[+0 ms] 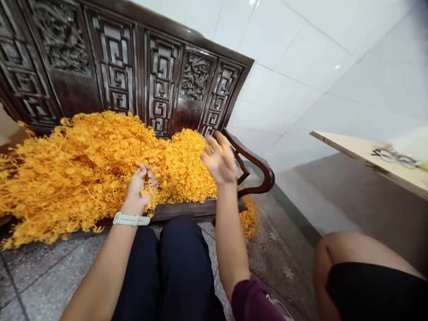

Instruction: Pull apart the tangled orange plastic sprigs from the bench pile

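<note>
Orange sprig (pixel 147 189) | left fingers (pixel 143 171) pinching, tip down | right hand (pixel 219 162) open

Left hand (pixel 140 187) pinching orange sprig (pixel 146 189); right hand (pixel 219 160) open, raised beside orange heap (pixel 83 165) on carved wooden bench (pixel 160 80).

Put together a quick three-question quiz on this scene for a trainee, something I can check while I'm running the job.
1. What colour is the watch at the wrist of the left hand?
2. True or false: the right hand is open above the orange sprigs, with its fingers spread and holding nothing.
3. What lies on the pale tabletop at the far right?
A) a pair of eyeglasses
B) a pair of scissors
C) a coffee mug

Key: 1. White. 2. True. 3. A.
</note>
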Action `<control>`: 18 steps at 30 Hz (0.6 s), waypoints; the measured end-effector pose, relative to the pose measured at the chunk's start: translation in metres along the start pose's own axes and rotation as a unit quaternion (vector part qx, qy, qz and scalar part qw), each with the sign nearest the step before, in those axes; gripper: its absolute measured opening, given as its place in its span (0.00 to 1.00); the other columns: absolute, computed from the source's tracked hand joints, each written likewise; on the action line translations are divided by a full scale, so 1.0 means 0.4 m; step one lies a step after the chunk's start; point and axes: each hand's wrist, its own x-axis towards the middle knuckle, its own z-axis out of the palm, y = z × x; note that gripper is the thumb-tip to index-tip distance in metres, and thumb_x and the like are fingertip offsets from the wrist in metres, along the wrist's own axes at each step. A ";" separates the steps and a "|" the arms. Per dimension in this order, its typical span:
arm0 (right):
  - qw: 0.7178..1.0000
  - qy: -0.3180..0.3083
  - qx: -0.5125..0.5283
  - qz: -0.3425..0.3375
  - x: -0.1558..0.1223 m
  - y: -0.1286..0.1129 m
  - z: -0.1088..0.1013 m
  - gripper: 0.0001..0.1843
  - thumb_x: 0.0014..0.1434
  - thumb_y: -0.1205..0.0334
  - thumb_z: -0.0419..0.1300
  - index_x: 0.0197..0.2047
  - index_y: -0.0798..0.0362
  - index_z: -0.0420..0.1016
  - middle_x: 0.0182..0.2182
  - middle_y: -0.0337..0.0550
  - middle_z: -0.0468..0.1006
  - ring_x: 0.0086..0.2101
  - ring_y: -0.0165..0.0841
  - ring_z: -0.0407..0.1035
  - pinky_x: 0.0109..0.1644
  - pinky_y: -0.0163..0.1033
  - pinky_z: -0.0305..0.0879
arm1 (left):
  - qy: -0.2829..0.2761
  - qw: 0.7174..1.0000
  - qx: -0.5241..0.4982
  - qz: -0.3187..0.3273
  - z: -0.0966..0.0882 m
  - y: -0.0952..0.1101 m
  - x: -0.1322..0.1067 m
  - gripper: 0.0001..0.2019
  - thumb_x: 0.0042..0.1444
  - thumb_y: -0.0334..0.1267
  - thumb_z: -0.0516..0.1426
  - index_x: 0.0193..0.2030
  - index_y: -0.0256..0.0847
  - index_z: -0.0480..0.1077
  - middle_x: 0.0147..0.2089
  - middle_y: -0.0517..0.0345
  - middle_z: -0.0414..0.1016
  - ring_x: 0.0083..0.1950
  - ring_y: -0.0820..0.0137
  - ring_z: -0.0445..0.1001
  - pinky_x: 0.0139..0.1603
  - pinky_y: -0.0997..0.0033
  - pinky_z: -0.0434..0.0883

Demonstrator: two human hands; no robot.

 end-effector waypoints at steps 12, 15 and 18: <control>0.830 -0.024 0.434 0.350 -0.299 -0.043 0.240 0.24 0.61 0.42 0.61 0.47 0.55 0.76 0.43 0.51 0.83 0.40 0.37 0.76 0.44 0.40 0.73 | -0.088 0.995 -0.001 -0.052 0.047 -0.006 -0.047 0.12 0.69 0.32 0.58 0.32 0.38 0.65 0.21 0.67 0.53 0.18 0.78 0.53 0.19 0.80 0.55; 0.750 -0.043 0.512 0.418 -0.306 -0.070 0.211 0.28 0.65 0.37 0.57 0.55 0.51 0.71 0.44 0.48 0.82 0.37 0.35 0.77 0.40 0.39 0.74 | -0.123 0.991 -0.018 -0.057 0.065 -0.012 -0.060 0.13 0.70 0.31 0.56 0.31 0.39 0.64 0.20 0.67 0.48 0.18 0.78 0.50 0.19 0.80 0.53; 0.619 -0.080 0.637 0.453 -0.279 -0.085 0.174 0.28 0.66 0.35 0.56 0.55 0.50 0.70 0.41 0.48 0.82 0.35 0.36 0.77 0.41 0.41 0.76 | -0.127 0.991 -0.007 -0.049 0.074 -0.014 -0.069 0.16 0.73 0.34 0.53 0.30 0.40 0.62 0.19 0.67 0.44 0.17 0.77 0.47 0.17 0.80 0.49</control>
